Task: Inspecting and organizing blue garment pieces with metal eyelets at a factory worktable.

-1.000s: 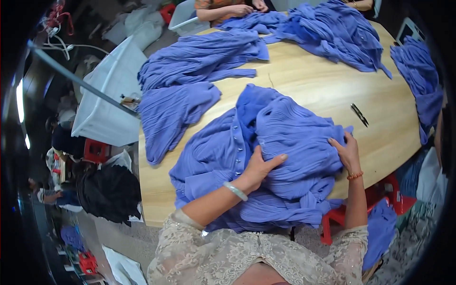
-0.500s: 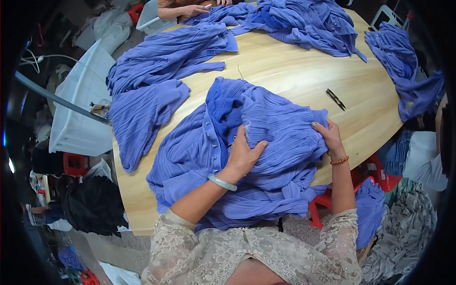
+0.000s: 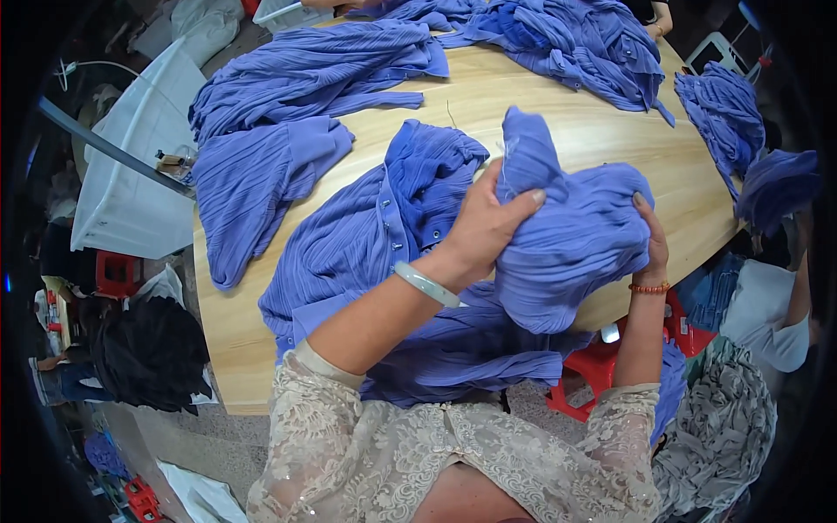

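A pleated blue-violet shirt (image 3: 349,235) with a row of small buttons down its placket lies on the wooden table in front of me. Part of it, which looks like a sleeve (image 3: 571,253), is lifted above the tabletop. My left hand (image 3: 488,213) pinches this raised cloth near its frayed edge, a pale bangle at the wrist. On the other side my right hand (image 3: 652,235) grips the same cloth, thumb on top and most fingers hidden behind it. The shirt's lower part hangs over the near table edge.
More blue-violet garments (image 3: 305,78) lie along the table's left, and a heap (image 3: 575,48) lies at the far side. A white plastic bin (image 3: 131,166) stands left of the table. Red stools (image 3: 593,379) and grey cloth (image 3: 724,427) are at the lower right. Other people's arms show at the far edge.
Both hands have raised the sleeve-like part off the table and moved it up and to the right. The dark snips seen on the table before are now hidden behind the lifted cloth.
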Demonstrator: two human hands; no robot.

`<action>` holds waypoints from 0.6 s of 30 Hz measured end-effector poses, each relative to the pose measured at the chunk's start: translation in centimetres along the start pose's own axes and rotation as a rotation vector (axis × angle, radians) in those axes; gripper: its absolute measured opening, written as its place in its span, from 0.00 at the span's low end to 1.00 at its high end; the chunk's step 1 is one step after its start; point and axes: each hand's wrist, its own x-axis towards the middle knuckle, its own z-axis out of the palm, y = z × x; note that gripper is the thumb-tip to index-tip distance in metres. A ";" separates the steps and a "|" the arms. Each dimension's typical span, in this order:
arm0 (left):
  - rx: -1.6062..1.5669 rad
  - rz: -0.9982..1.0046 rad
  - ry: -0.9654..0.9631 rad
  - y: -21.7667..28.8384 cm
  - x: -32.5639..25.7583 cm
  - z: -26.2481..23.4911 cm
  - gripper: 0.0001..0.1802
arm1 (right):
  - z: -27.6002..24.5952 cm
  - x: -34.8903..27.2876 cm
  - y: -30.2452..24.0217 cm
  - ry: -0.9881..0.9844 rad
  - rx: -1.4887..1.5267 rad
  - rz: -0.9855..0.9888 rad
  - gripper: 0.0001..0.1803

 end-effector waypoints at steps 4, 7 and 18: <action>-0.024 0.027 -0.030 4.5 0.0 -0.1 0.19 | 3.0 2.0 -1.2 -0.049 -0.002 -0.042 0.22; -0.071 0.121 -0.064 8.0 -0.6 -0.6 0.20 | 5.7 4.4 -2.2 -0.160 -0.012 -0.052 0.22; 0.112 0.428 0.331 21.5 -6.7 -13.8 0.13 | 24.1 21.1 5.9 -0.525 -0.084 0.000 0.21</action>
